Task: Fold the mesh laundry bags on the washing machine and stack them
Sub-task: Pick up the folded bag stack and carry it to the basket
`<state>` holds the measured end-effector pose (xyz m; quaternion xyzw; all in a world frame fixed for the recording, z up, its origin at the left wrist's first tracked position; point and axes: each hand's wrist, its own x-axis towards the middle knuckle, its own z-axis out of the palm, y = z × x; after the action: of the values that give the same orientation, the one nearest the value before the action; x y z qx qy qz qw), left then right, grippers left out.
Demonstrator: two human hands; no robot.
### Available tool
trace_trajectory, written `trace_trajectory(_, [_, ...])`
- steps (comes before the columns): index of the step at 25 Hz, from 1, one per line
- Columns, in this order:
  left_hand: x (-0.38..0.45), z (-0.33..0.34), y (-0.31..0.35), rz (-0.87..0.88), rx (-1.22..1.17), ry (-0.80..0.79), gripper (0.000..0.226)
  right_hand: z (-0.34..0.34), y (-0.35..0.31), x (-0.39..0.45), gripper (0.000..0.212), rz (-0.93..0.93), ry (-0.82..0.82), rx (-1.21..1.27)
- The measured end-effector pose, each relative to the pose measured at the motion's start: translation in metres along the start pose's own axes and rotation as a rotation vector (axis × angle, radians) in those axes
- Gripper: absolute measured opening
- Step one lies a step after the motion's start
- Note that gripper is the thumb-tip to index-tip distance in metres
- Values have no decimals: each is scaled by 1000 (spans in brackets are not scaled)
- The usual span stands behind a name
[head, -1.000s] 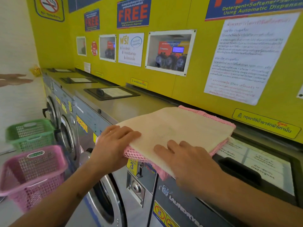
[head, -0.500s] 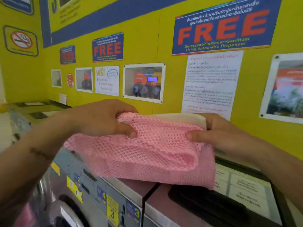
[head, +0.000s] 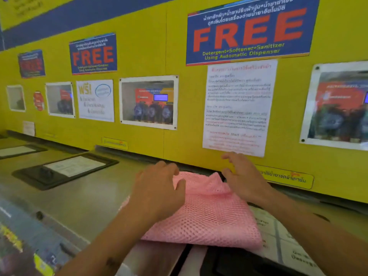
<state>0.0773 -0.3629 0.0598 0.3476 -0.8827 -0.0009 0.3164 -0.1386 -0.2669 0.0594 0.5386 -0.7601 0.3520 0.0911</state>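
**A:** Head view looked down on the folded pink mesh bag [head: 207, 214] — where was it?

**B:** It lay flat on the steel top of the washing machine [head: 93, 198], its near edge overhanging the dark control panel [head: 235, 259] at the front. The far edge sat close to the yellow wall [head: 159, 140].

**A:** Which way did its long axis run?

**B:** Roughly from the near right corner toward the far left, so the bundle pointed away from the person and slightly leftward. The near edge was a soft rounded fold; the far edge rose in two small peaks.

**A:** And the material?

**B:** Open honeycomb netting, pink, limp and layered, with a shape close to a skewed rectangle. I could not tell whether another bag lay underneath.

**A:** The hands?

**B:** The left hand [head: 159, 188] was over the bag's left side, fingers spread and lightly bent, gripping nothing. The right hand [head: 241, 176] hovered at the far right corner, fingers splayed wide and blurred; contact with the mesh could not be judged.

**A:** Anything else?

**B:** The machine top was brushed metal, smooth and dull. A black-framed lid [head: 65, 170] with a white label sat on the next machine to the left. A blue sign reading FREE [head: 249, 30] and a white printed notice [head: 238, 108] hung on the wall behind.
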Motion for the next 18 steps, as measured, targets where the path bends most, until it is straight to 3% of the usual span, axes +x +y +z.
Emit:
trace_trajectory(3, [-7, 26, -8, -193, 116, -383, 64, 20, -4, -7, 53, -202, -343, -212])
trace_trajectory(6, [-12, 49, -15, -141, 87, -546, 77, 35, 7, 14, 36, -34, -385, -448])
trace_trajectory(9, [-12, 52, -29, -41, 60, -612, 87, 27, 10, 39, 28, 241, -318, -446])
trace_trajectory(11, [-9, 44, -45, 51, 47, -639, 91, 24, 8, 44, 40, 333, -310, -433])
trace_trajectory(14, [-4, 24, -72, 159, -116, -703, 89, 29, -6, 40, 53, 252, -259, -333])
trace_trajectory(16, [-1, 14, -88, 137, -366, -712, 79, 30, -24, 30, 53, 191, -359, -109])
trace_trajectory(18, [-4, 12, -97, 88, -590, -509, 55, 30, -37, 13, 53, 162, -511, 6])
